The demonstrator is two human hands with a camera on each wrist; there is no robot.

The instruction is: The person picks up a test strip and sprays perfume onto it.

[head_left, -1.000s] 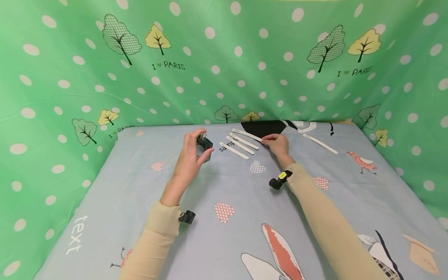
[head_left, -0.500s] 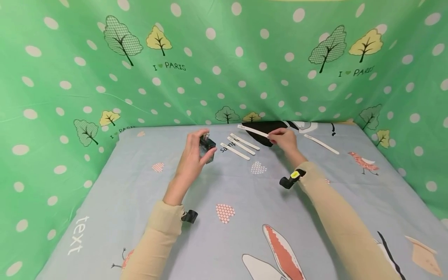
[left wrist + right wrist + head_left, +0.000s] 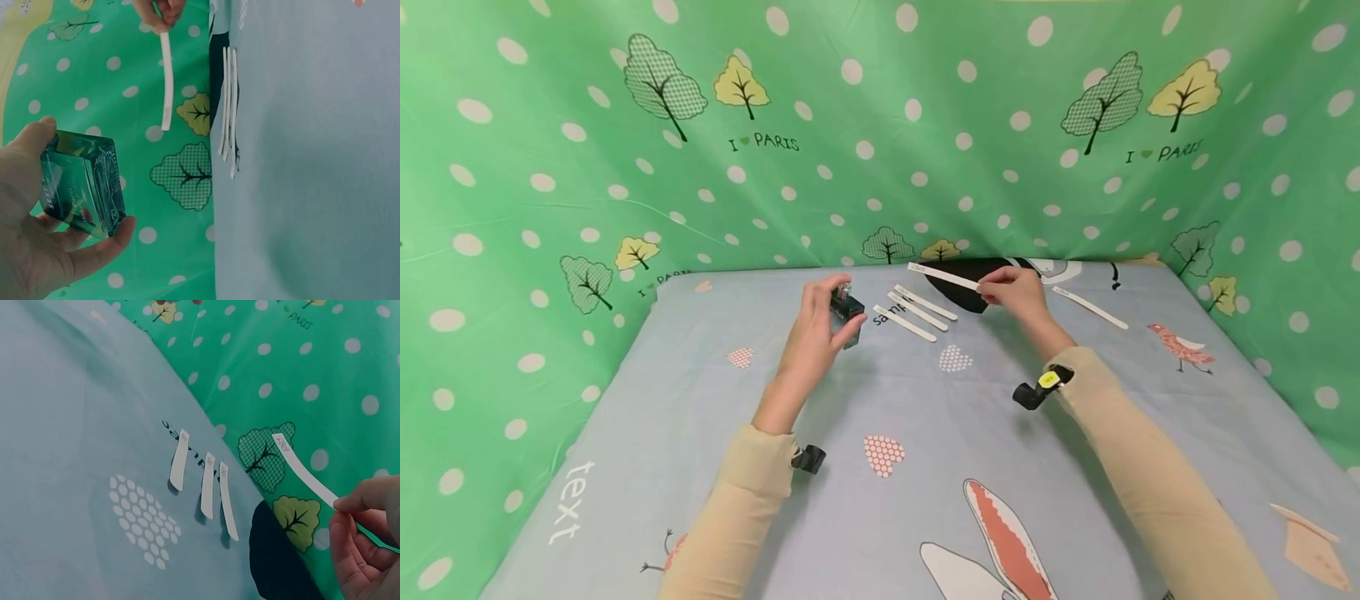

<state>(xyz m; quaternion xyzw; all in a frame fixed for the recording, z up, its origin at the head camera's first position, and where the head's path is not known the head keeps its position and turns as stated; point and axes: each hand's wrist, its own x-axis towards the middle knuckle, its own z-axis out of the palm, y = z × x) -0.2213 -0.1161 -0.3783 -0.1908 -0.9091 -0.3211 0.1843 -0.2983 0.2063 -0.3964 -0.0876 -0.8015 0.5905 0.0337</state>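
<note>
- The left hand is gripping a glass bottle above the surface, toward its far edge; whether a finger is pressing the nozzle is hard to tell
- The right hand is pinching a paper strip by its plain end, near the far edge
- Three strips are lying between the hands, another strip nearer the far right corner
- The bottle is likely weighing firm, slick and breakable, suiting a side grip; the strip is looking light, bendy

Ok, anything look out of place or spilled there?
No spill shows. One white strip lies off to the right, apart from the three strips grouped together, so it looks stray, perhaps set aside on purpose. The held strip bows slightly in the right hand.
</note>
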